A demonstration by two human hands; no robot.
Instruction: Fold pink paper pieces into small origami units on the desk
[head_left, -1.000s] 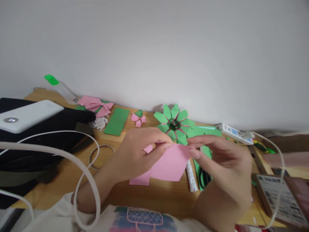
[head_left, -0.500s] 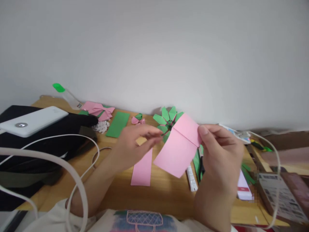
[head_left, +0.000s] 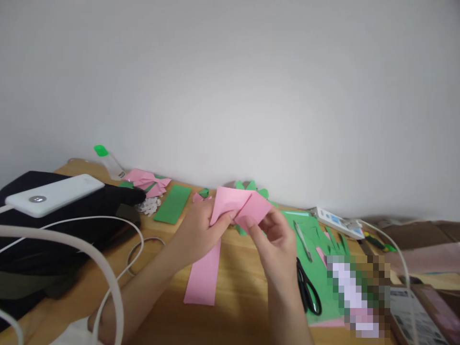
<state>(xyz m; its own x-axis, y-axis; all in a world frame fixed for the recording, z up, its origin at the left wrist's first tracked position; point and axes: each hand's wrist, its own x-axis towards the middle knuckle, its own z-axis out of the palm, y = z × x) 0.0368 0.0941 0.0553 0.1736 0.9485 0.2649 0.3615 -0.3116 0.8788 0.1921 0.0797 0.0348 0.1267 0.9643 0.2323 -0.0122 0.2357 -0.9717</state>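
Note:
Both hands grip one piece of pink paper (head_left: 233, 201), raised above the table and creased across its middle. My left hand (head_left: 201, 230) pinches its left end, thumb in front and fingers behind. At the right end, my right hand (head_left: 275, 239) holds it with the thumb pressed on the near face. Below lies a pink paper strip (head_left: 203, 278), its upper part hidden by my left hand. Just behind the held paper stands a green folded-paper flower shape (head_left: 251, 186), mostly covered. A small pink and green folded piece (head_left: 201, 195) sits left of it.
Left are a green paper rectangle (head_left: 173, 204), folded pink pieces (head_left: 145, 179), a green-capped bottle (head_left: 109, 163) and a white power bank (head_left: 53, 194) on black cloth. Right are black scissors (head_left: 309, 292), green paper (head_left: 321, 306) and a power strip (head_left: 338, 223). White cables (head_left: 115, 287) loop in front.
My left hand has moved right and taken hold of the pink paper, which only my right hand held before. The paper has turned more level and bent, and my right hand has shifted left.

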